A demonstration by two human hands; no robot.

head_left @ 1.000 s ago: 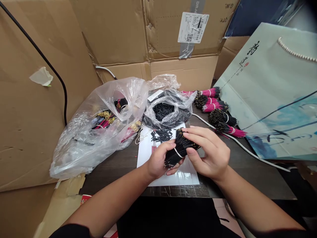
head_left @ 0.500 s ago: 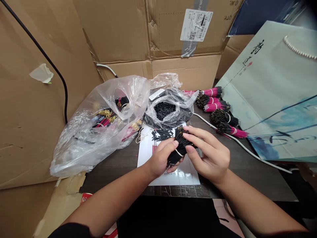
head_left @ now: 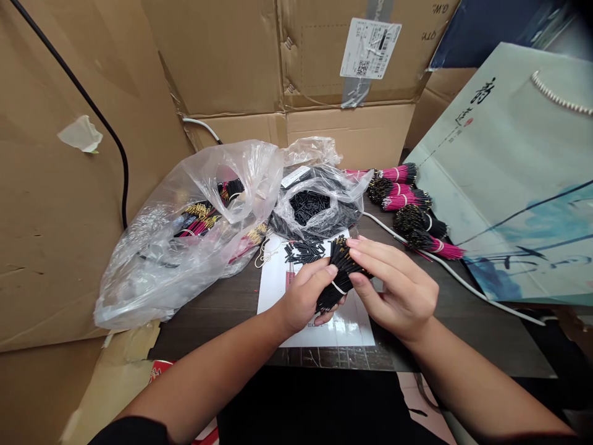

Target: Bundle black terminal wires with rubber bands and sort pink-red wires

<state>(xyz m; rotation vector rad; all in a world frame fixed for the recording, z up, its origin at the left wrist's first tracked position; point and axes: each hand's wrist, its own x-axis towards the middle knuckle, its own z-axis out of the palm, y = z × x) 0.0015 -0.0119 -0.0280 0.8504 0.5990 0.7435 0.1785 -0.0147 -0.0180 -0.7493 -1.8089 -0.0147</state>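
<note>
Head view: the bundle of black wires (head_left: 337,274) sits between the two hands, just above the white sheet (head_left: 319,321) on the dark table (head_left: 217,309). Its long axis runs on a slant, from the lower end near the person up and away to the right. The left hand (head_left: 303,296) is clamped around the lower half, fingers curled over the near side. The right hand (head_left: 398,287) lies to the right of the bundle, its fingers closed against the upper part, thumb just below the pale band that binds the wires. Both hands touch it; the left carries it.

The bundle is thin black strands with small gold tips at the far end. Loose black tube pieces (head_left: 303,250) lie just beyond it on the sheet. Pink and black bundles (head_left: 407,204) lie well off to the right.
</note>
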